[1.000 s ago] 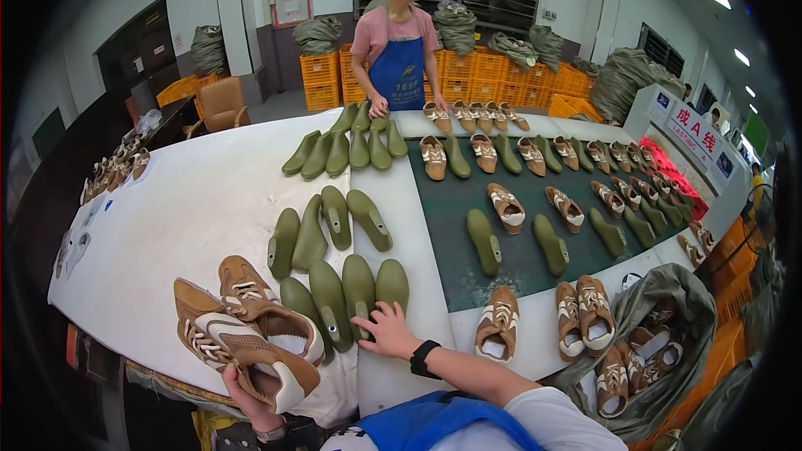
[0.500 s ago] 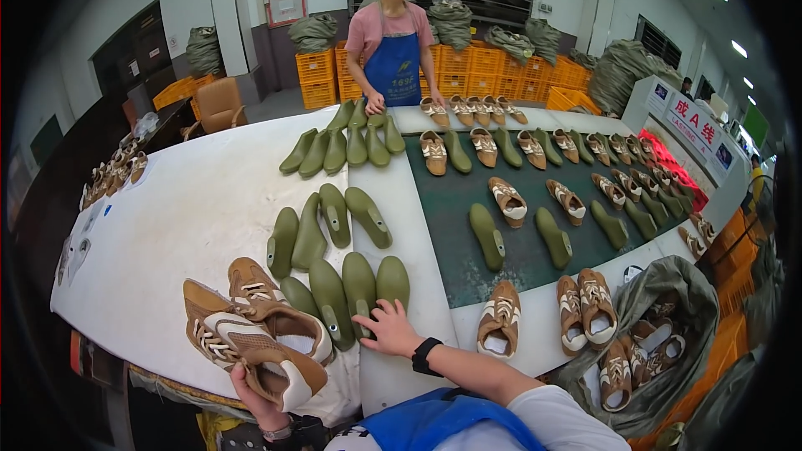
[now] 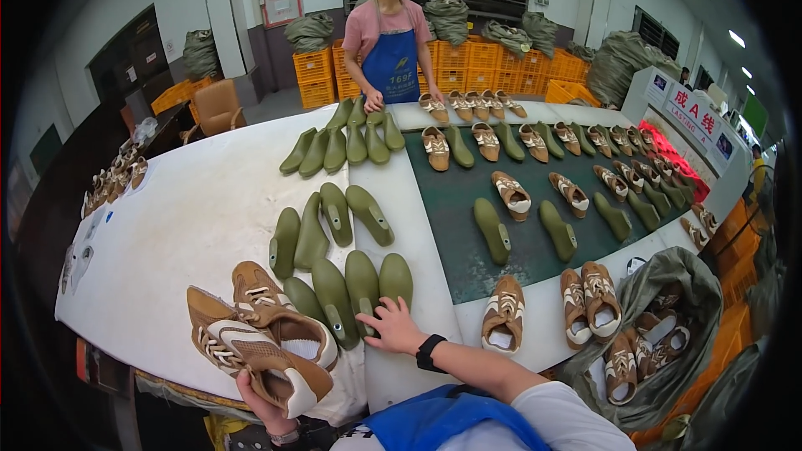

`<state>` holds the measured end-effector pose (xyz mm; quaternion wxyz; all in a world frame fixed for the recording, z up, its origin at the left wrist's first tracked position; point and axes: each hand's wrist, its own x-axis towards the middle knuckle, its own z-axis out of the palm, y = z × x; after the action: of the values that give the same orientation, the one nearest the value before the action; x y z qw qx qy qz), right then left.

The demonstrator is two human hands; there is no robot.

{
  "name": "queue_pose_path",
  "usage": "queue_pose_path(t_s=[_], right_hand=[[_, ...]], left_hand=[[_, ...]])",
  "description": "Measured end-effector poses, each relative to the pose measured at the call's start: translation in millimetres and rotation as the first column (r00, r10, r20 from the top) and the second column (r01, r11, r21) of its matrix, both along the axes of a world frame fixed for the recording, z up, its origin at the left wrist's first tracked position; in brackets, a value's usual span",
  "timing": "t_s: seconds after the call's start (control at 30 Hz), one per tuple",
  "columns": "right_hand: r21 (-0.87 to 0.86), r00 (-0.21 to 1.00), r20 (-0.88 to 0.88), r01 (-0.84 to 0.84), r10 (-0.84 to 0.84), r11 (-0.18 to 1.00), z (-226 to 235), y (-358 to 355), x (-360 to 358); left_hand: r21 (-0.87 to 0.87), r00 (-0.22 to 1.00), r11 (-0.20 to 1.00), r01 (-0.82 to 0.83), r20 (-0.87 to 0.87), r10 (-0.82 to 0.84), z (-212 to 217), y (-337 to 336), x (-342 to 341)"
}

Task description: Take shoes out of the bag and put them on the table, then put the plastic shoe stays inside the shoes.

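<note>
Tan-and-white shoes [image 3: 261, 346] sit gripped in the left hand [image 3: 266, 405] over the white table's [image 3: 167, 242] near edge; the right hand [image 3: 393, 327], fingers spread, touches an olive last [image 3: 362, 280] (almost nothing has shifted this past second); handling seems paused.

The white tabletop [image 3: 167, 217] carries clustered green shoe lasts [image 3: 337, 299]; its dark green panel [image 3: 455, 213] bears rows of lasts and brown-and-white sneakers [image 3: 510, 192], and more sneakers line the near border [image 3: 541, 317].
</note>
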<state>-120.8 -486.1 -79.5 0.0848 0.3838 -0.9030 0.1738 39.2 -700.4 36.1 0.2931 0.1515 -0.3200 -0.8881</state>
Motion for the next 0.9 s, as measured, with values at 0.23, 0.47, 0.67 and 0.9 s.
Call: queue_pose_path(t_s=[0.23, 0.47, 0.67, 0.9], right_hand=[[0.0, 1.0, 0.001, -0.003, 0.003, 1.0, -1, -2, 0], [-0.005, 1.0, 0.012, -0.005, 0.005, 1.0, -1, -2, 0], [-0.019, 1.0, 0.022, -0.002, 0.002, 1.0, 0, 0, 0], [-0.044, 1.0, 0.026, -0.012, 0.013, 0.999, -1, -1, 2]], left_hand=[[-0.041, 0.999, 0.998, 0.037, -0.003, -0.037, -7, -6, 0], [-0.272, 0.995, 0.958, -0.094, -0.048, 0.084, -9, -7, -12], [-0.617, 0.971, 0.78, -0.106, 0.104, 0.214, 5, 1, -21], [-0.699, 0.98, 0.714, -0.044, 0.11, 0.168, 3, 16, -31]])
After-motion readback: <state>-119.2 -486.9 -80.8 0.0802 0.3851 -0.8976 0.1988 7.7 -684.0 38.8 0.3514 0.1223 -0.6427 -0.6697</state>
